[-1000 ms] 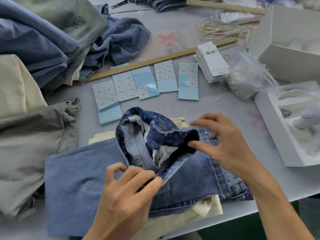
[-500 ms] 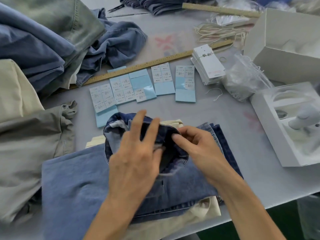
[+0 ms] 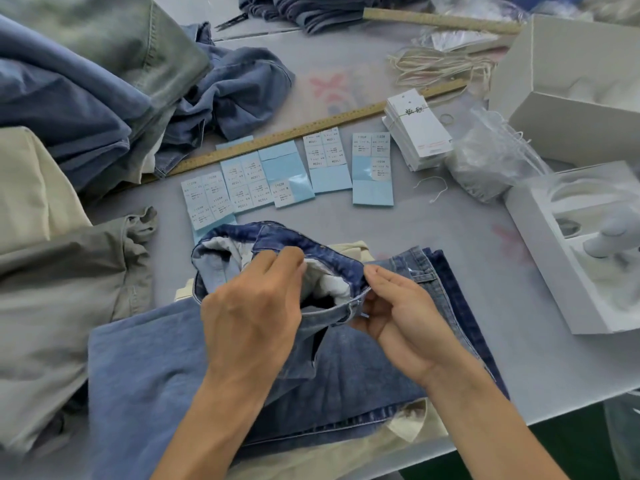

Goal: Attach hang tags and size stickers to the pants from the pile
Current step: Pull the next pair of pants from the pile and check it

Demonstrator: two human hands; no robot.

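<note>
Denim waistband spread open between both my hands; I judge this is the size-check step, hunting the inside label before picking a sticker. Blue jeans (image 3: 346, 382) lie folded on the tabletop (image 3: 433, 237) right under my wrists, on top of a cream pair.

Left hand (image 3: 252, 317): fingers (image 3: 291, 258) pinched nearly closed on the white pocket lining just inside the waistband, pulling it back toward me. Right hand (image 3: 398, 320): fingers (image 3: 377, 275) curled narrow, thumb and forefinger clamped on the waistband edge at the fly end, holding it taut. No tag or sticker in either hand.

Size sticker sheets (image 3: 287, 174) lie in a row just beyond my fingertips, well clear of the jeans. Hang tag stack (image 3: 419, 129) sits beyond and to the right of my right fingers, loose strings (image 3: 436, 64) farther out still.

Next move, my guess: read the size, free one hand, reach forward for the matching sheet. Label itself not visible, so can't tell the size. Pile of pants (image 3: 86, 98) waits left of my left hand.
</note>
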